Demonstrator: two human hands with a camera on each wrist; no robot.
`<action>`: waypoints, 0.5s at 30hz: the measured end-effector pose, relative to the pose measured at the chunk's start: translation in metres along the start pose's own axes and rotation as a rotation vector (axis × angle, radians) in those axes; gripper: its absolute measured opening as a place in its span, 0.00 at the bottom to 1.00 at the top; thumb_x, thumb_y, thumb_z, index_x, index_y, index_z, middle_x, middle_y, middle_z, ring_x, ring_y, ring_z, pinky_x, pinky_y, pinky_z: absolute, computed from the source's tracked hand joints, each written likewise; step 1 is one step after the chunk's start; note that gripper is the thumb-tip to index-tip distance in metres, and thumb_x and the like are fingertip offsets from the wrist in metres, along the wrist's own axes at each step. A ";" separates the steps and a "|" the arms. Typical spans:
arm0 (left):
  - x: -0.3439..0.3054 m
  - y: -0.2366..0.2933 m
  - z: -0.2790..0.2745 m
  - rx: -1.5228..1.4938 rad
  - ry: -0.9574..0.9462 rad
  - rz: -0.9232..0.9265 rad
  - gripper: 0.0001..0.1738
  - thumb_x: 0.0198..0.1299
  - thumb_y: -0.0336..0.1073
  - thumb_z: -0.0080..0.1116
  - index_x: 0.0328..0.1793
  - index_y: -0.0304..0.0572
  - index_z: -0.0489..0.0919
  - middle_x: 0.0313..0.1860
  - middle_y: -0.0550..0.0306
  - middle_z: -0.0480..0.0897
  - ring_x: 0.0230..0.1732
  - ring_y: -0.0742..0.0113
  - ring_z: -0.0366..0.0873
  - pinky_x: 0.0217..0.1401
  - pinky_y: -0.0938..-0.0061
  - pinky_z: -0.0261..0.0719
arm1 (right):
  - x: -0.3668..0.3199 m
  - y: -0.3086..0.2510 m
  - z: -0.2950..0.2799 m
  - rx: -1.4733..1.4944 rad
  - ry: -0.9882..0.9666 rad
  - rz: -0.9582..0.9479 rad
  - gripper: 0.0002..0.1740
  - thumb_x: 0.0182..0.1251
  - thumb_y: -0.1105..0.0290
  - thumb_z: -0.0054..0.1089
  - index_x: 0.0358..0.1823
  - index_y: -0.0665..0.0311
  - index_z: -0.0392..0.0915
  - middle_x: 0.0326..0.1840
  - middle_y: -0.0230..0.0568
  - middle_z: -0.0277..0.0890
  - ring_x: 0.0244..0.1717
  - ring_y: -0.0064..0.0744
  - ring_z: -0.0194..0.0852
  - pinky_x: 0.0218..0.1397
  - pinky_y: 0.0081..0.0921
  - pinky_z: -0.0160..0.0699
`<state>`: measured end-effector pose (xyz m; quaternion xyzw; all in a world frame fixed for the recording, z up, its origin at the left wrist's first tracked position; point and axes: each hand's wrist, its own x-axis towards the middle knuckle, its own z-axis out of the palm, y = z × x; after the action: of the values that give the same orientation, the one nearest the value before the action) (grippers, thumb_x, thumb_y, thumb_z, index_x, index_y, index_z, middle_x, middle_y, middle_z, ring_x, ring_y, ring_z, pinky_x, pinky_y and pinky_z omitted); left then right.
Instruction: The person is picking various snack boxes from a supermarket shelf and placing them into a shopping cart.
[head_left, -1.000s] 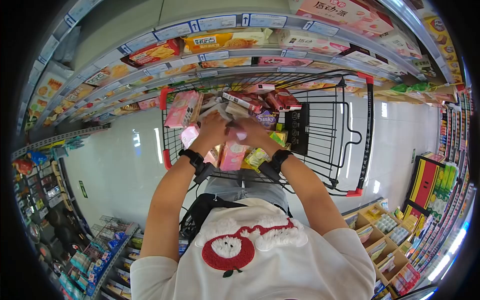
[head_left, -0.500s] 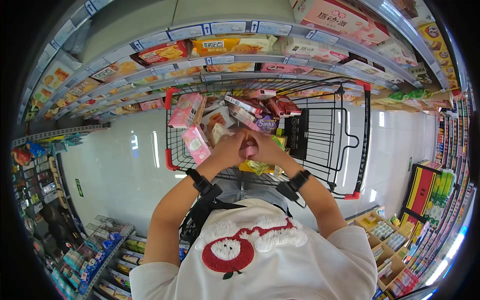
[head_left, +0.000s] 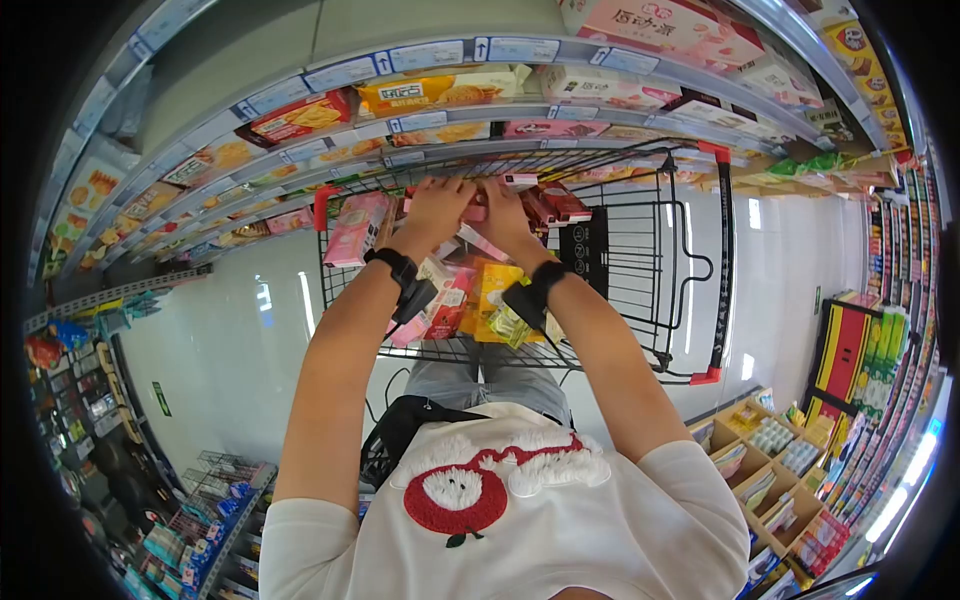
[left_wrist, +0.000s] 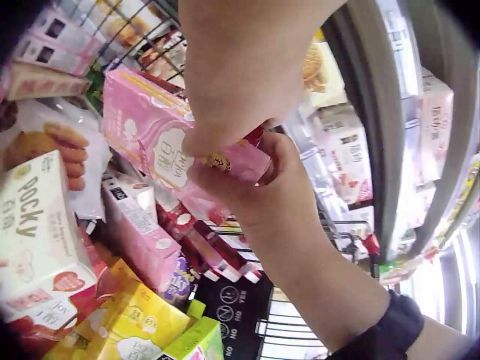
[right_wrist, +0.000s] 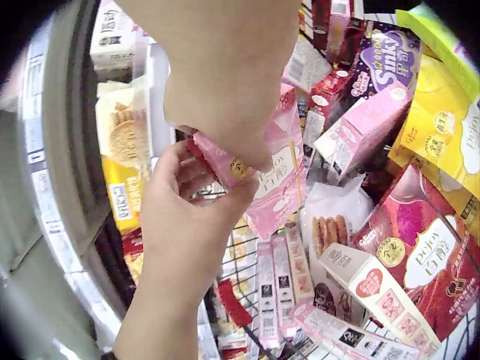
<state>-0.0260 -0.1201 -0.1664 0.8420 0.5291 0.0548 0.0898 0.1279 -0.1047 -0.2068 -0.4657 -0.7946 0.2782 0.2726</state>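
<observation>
My left hand (head_left: 440, 210) and right hand (head_left: 503, 212) are together over the shelf side of a shopping cart. Both grip one end of a pink Pejoy biscuit box (left_wrist: 150, 139), whose printed front and far end stick out past the fingers. In the right wrist view, the left fingers curl at the box's end beside the right hand (right_wrist: 225, 112), which hides part of it. Below lie a red Pejoy box (right_wrist: 420, 255), a cream Pocky box (left_wrist: 37, 217), yellow boxes (head_left: 497, 288), a purple Sinky pack (right_wrist: 386, 60) and a clear biscuit bag (right_wrist: 330, 217).
The black wire cart (head_left: 640, 290) has red corner caps and a black sign panel (head_left: 583, 250). Shelves of boxed biscuits (head_left: 440, 93) run along its far side. Tiled floor (head_left: 240, 330) lies to the left, and wooden display bins (head_left: 770, 470) stand at lower right.
Both hands came back toward the body, then moved forward to the cart's shelf side with the pink box. The red Pejoy box and yellow boxes at the near side are now uncovered.
</observation>
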 end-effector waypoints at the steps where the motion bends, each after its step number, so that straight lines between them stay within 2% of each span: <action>1: 0.001 -0.003 0.008 -0.016 -0.013 -0.026 0.30 0.34 0.32 0.63 0.51 0.46 0.69 0.45 0.57 0.74 0.50 0.58 0.71 0.52 0.64 0.65 | -0.001 0.004 0.006 -0.042 0.003 0.008 0.35 0.36 0.67 0.70 0.49 0.59 0.62 0.40 0.46 0.72 0.44 0.51 0.69 0.46 0.41 0.69; 2: 0.002 -0.004 0.017 -0.032 -0.025 -0.053 0.30 0.35 0.32 0.63 0.51 0.46 0.69 0.45 0.57 0.74 0.50 0.58 0.71 0.53 0.64 0.65 | -0.006 0.008 0.009 -0.112 -0.072 0.111 0.36 0.36 0.68 0.70 0.51 0.61 0.61 0.45 0.48 0.69 0.48 0.53 0.66 0.49 0.41 0.67; 3: 0.002 -0.005 0.024 -0.046 -0.037 -0.082 0.31 0.35 0.32 0.63 0.51 0.47 0.69 0.45 0.58 0.74 0.50 0.58 0.71 0.53 0.64 0.65 | -0.011 0.014 0.011 -0.138 -0.041 0.119 0.35 0.37 0.68 0.69 0.50 0.61 0.61 0.45 0.49 0.69 0.49 0.53 0.65 0.50 0.41 0.67; 5: -0.001 0.001 0.038 -0.090 0.123 -0.101 0.29 0.38 0.31 0.61 0.51 0.46 0.69 0.45 0.56 0.73 0.50 0.56 0.70 0.54 0.62 0.65 | -0.022 0.022 0.015 -0.189 0.022 0.129 0.33 0.39 0.70 0.67 0.49 0.62 0.62 0.47 0.49 0.68 0.50 0.52 0.64 0.52 0.42 0.65; 7: -0.003 0.018 0.028 -0.134 0.276 -0.093 0.27 0.39 0.31 0.60 0.51 0.45 0.68 0.45 0.54 0.73 0.50 0.54 0.70 0.54 0.60 0.65 | -0.036 0.023 -0.002 -0.163 0.012 0.176 0.34 0.39 0.70 0.66 0.51 0.62 0.62 0.50 0.50 0.65 0.53 0.51 0.61 0.55 0.40 0.63; 9: -0.014 0.046 0.021 -0.295 0.151 -0.172 0.28 0.40 0.33 0.59 0.52 0.42 0.67 0.47 0.50 0.70 0.51 0.50 0.67 0.53 0.59 0.67 | -0.060 0.029 -0.024 -0.166 0.062 0.153 0.34 0.40 0.69 0.66 0.52 0.62 0.62 0.49 0.50 0.66 0.53 0.51 0.61 0.55 0.41 0.63; 10: -0.021 0.057 0.027 -0.376 0.100 -0.194 0.29 0.40 0.34 0.60 0.52 0.41 0.67 0.48 0.49 0.69 0.51 0.48 0.67 0.52 0.59 0.67 | -0.074 0.034 -0.035 -0.171 0.001 0.193 0.36 0.39 0.67 0.67 0.53 0.62 0.62 0.50 0.50 0.65 0.54 0.51 0.60 0.56 0.41 0.63; 12: -0.040 0.082 0.046 -0.573 -0.349 -0.308 0.35 0.39 0.38 0.62 0.56 0.39 0.62 0.52 0.44 0.67 0.54 0.45 0.66 0.54 0.58 0.67 | -0.106 0.046 -0.049 -0.182 -0.119 0.269 0.39 0.38 0.63 0.68 0.54 0.61 0.61 0.52 0.50 0.64 0.55 0.51 0.59 0.56 0.41 0.62; 14: -0.069 0.109 0.077 -0.633 -0.247 -0.309 0.44 0.37 0.44 0.65 0.60 0.37 0.58 0.55 0.39 0.65 0.56 0.43 0.65 0.57 0.58 0.66 | -0.131 0.056 -0.056 -0.264 -0.211 0.301 0.43 0.36 0.59 0.70 0.56 0.62 0.59 0.52 0.50 0.62 0.55 0.51 0.59 0.57 0.39 0.62; 15: -0.078 0.119 0.085 -0.661 -0.287 -0.418 0.46 0.37 0.45 0.66 0.61 0.34 0.56 0.56 0.37 0.64 0.57 0.43 0.64 0.57 0.59 0.66 | -0.142 0.059 -0.059 -0.305 -0.260 0.319 0.45 0.36 0.57 0.71 0.57 0.63 0.58 0.53 0.51 0.62 0.55 0.51 0.59 0.57 0.38 0.62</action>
<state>0.0611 -0.2486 -0.2247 0.6412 0.6248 0.0844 0.4374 0.2627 -0.1962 -0.2315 -0.5814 -0.7722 0.2520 0.0474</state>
